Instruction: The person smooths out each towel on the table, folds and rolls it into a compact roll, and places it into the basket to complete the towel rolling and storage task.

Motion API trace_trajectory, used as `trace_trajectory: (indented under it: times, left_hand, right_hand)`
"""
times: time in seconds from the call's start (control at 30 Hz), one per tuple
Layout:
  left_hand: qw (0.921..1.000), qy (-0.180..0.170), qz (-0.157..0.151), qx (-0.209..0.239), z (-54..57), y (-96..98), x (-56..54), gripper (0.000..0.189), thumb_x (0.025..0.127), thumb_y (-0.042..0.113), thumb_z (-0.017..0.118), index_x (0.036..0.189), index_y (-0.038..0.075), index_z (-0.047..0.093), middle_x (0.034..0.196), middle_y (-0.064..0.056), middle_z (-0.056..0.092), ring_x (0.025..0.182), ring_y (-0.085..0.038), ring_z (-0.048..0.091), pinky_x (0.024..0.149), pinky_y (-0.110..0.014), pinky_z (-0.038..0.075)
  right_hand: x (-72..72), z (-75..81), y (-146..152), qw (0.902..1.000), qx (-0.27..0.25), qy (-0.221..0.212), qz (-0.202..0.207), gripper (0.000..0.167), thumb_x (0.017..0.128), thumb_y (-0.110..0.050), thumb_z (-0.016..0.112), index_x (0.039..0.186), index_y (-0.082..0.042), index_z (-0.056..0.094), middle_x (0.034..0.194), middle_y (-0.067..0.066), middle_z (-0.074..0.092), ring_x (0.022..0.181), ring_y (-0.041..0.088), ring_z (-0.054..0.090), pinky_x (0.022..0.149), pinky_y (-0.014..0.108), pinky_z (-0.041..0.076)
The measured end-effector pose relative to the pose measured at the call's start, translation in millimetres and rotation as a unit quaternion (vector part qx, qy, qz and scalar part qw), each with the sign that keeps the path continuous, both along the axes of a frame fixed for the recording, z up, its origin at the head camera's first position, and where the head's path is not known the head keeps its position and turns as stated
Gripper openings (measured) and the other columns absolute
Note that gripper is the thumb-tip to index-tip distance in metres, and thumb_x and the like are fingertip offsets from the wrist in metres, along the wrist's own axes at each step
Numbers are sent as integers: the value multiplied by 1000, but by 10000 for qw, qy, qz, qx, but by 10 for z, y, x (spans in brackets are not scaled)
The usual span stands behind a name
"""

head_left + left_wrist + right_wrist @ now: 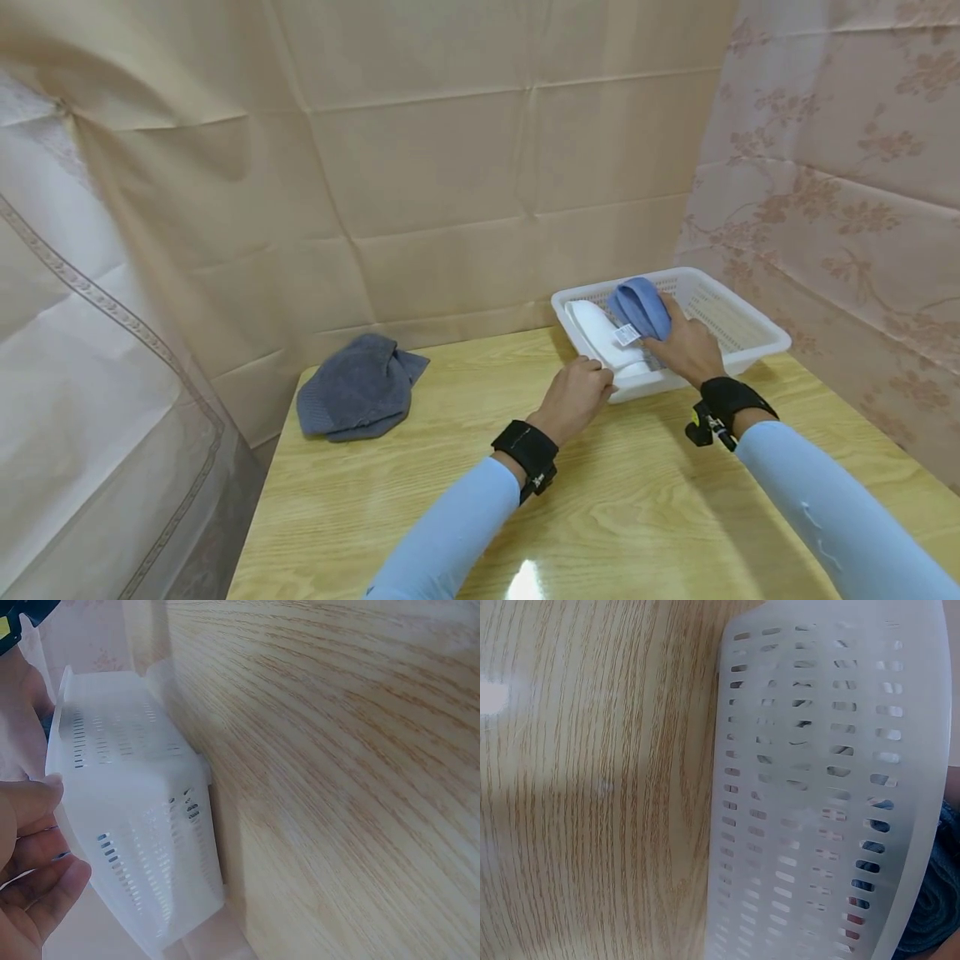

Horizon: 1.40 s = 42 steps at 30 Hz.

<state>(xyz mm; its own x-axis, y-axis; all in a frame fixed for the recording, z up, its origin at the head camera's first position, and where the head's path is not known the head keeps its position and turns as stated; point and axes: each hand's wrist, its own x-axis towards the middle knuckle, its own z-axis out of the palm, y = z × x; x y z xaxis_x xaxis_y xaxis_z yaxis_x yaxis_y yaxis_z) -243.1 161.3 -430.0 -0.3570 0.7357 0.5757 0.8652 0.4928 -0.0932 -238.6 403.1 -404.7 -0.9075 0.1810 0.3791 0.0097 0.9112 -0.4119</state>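
Note:
A white plastic basket (742, 360) with slotted walls stands at the table's back right. My left hand (572, 398) grips its near left corner; in the left wrist view the thumb and fingers (64, 889) are at the rim. Inside the basket my right hand (688, 343) holds a folded blue towel (639, 307), whose rolled dark-blue edge (930, 904) shows past the rim in the right wrist view. Left of it in the basket lies a folded white cloth (600, 333). A small white printed tag (627, 335) sticks out between the two.
A crumpled dark grey towel (358, 390) lies on the wooden table (420, 517) at the back left. A beige curtain (420, 183) hangs behind the table, and a pink flowered one (847, 217) is on the right.

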Motion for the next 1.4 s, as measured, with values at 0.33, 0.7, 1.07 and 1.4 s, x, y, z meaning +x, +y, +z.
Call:
trace_trajectory:
  times: [0.33, 0.7, 1.07, 1.4]
  left_hand:
    - [10000, -83, 36, 0, -11, 2, -4, 13, 98, 28, 74, 92, 17, 77, 84, 6, 67, 77, -7, 58, 70, -13, 45]
    - [9999, -111, -5, 58, -17, 5, 28, 14, 98, 28, 73, 90, 17, 76, 83, 7, 66, 77, -7, 58, 70, -12, 44]
    - [9998, -82, 41, 148, -22, 10, 21, 15, 97, 29, 75, 88, 17, 76, 81, 7, 66, 76, -6, 58, 70, -13, 45]
    - [9999, -67, 86, 78, -10, 11, 9, 15, 98, 30, 74, 88, 18, 76, 81, 8, 66, 76, -6, 58, 70, -13, 45]
  right_hand:
    - [-19, -50, 60, 9997, -65, -252, -10, 93, 92, -28, 72, 163, -5, 17, 124, 49, 53, 99, 62, 60, 73, 67, 49]
    - [-46, -93, 150, 9983, 158, -553, -6, 92, 93, -32, 70, 162, -3, 17, 106, 48, 58, 76, 54, 63, 55, 57, 47]
    - [-86, -83, 153, 9961, 196, -861, 24, 94, 91, -33, 68, 163, -6, 14, 112, 48, 57, 82, 57, 64, 57, 59, 48]
    - [-131, -65, 132, 9931, 183, -1161, -15, 92, 91, -31, 64, 162, -3, 13, 114, 47, 57, 75, 49, 63, 53, 51, 45]
